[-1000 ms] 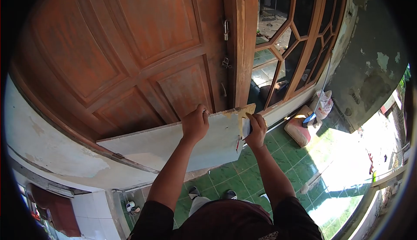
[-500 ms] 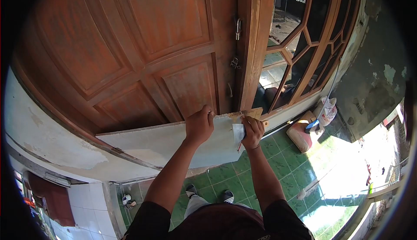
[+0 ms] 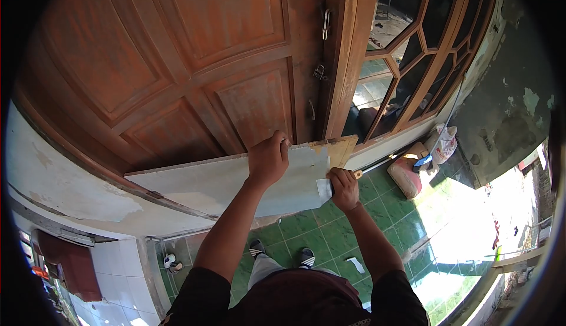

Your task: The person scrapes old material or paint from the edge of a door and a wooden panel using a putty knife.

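Observation:
My left hand (image 3: 269, 158) is closed over the upper edge of a long board (image 3: 236, 185) with pale grey paint, held tilted in front of the door. Toward its right end the board shows a bare tan patch (image 3: 341, 152). My right hand (image 3: 345, 188) is wrapped round a putty knife (image 3: 323, 190). Its broad metal blade lies against the painted face near the right end, and the tan handle end sticks out past my fingers. A white peeled scrap (image 3: 355, 264) is on the green tiles below.
Beyond the board stands a brown panelled door (image 3: 233, 13) beside a wood-framed window (image 3: 407, 61). On the right, a sack (image 3: 407, 175), a white bag (image 3: 445, 144) and a blue-headed broom (image 3: 423, 161) sit by the wall. My sandalled feet (image 3: 306, 258) are on green tiles (image 3: 330, 237).
My right hand has moved the putty knife down the board's face from near its upper edge. A white scrap now shows on the floor. My left hand keeps its hold.

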Available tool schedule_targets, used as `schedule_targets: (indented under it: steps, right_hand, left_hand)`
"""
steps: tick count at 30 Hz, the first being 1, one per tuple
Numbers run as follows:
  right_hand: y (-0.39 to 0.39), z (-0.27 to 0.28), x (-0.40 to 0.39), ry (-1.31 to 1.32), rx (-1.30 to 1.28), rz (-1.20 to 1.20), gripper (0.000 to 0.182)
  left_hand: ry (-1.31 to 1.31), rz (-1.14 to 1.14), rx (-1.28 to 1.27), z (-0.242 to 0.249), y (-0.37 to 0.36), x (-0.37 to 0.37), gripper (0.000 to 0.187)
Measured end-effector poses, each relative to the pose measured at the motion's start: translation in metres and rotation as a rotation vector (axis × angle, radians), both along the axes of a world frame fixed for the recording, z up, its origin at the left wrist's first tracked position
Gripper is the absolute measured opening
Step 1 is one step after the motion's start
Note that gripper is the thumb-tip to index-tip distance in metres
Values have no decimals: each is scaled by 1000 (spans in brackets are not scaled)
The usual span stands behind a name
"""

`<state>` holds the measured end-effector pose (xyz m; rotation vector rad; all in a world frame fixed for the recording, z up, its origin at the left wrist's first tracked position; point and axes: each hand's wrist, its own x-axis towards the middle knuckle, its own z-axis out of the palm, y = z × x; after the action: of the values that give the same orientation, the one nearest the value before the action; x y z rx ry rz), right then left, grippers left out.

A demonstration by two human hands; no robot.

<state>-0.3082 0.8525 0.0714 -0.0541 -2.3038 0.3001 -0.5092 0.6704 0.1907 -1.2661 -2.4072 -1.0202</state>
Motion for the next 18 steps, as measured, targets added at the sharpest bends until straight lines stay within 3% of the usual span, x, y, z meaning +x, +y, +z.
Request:
schedule_targets:
  steps: [5,7,9,11,14,15,17,18]
  right_hand:
    - [-11,-61,39,-219,-5,93,29]
    - [-27,-98,68,-476,-98,104,24]
    - [-42,-148,104,-1007,-276,165,21]
    - [-61,-161,137,-1279,-358,229,24]
    - [-73,-163,145,-816,-555,211,14]
    - [-76,-123,131,-746,-814,109,17]
    - [-77,-30,105,-481,-1124,141,20]
    - [-78,-6,93,-364,-1208,177,15]
  left_hand:
    - [24,25,-44,6,3,-1,8]
    - [1,20,-43,8,2,0,8]
    - [-5,14,-7,8,3,-1,8]
    - [-2,12,58,2,3,-2,9]
    - [-263,-28,275,9,0,5,12]
    - [-175,-47,328,8,-1,10,14]
    - [6,-92,433,1,-5,29,16]
    - [-101,-149,390,-2,-8,46,16]
